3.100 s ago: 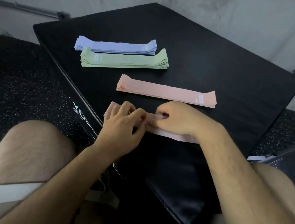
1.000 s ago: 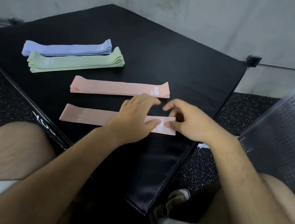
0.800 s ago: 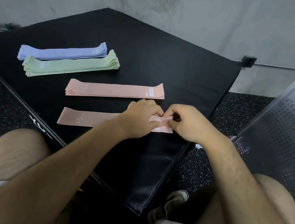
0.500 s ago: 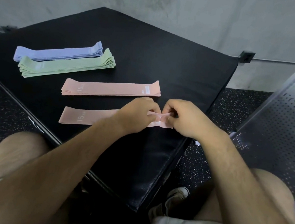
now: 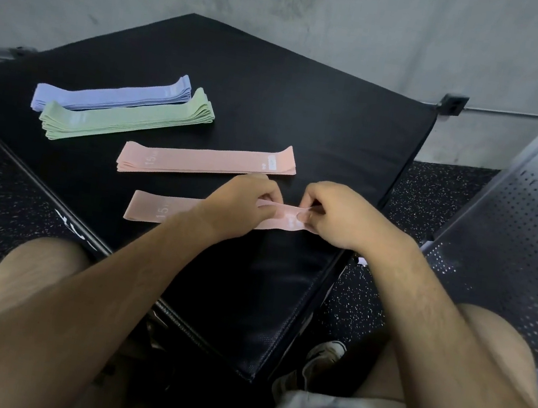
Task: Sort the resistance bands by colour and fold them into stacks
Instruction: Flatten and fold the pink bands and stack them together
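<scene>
Fingertips of left hand (image 5: 244, 200) and right hand (image 5: 338, 217) pinched on pink band (image 5: 156, 210)

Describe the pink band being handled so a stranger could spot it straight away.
Start at the black padded bench, where four groups of bands lie in a row. The one wanted is the pink band nearest the person. Unlike the pink stack behind it, it lies single, its right end pinched by both hands.
</scene>
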